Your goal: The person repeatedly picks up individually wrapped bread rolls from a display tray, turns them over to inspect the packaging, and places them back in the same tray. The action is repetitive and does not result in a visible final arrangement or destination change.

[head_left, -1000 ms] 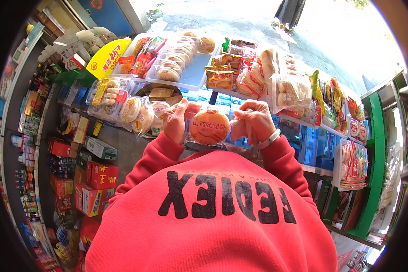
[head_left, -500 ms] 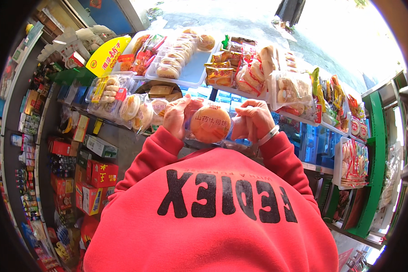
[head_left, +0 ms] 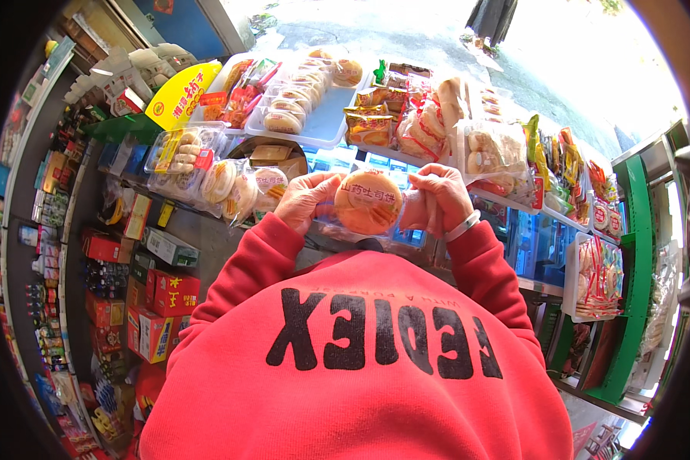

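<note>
A round, golden-brown flat cake in a clear plastic wrapper [head_left: 366,205] hangs between my hands, in front of my red sweatshirt. My left hand [head_left: 305,201] pinches the wrapper's left edge with thumb and forefinger. At the opposite edge, my right hand [head_left: 439,199] is closed on the clear film; a pale bangle circles that wrist. The printed face of the cake is turned toward me. Just left of my left hand lie more wrapped round cakes [head_left: 241,198], beside an opened brown cardboard box [head_left: 276,156].
A white tray [head_left: 333,130] of stacked round cakes stands beyond my hands. Bagged snacks and breads [head_left: 494,149] fill trays to the right, by a green metal rack [head_left: 629,284]. Red cartons [head_left: 172,294] and stocked shelves [head_left: 50,253] line the left, below a yellow sign [head_left: 182,93].
The wrapped cake and both hands have moved slightly right. My left hand's grip has shifted to a fingertip pinch at the wrapper's edge.
</note>
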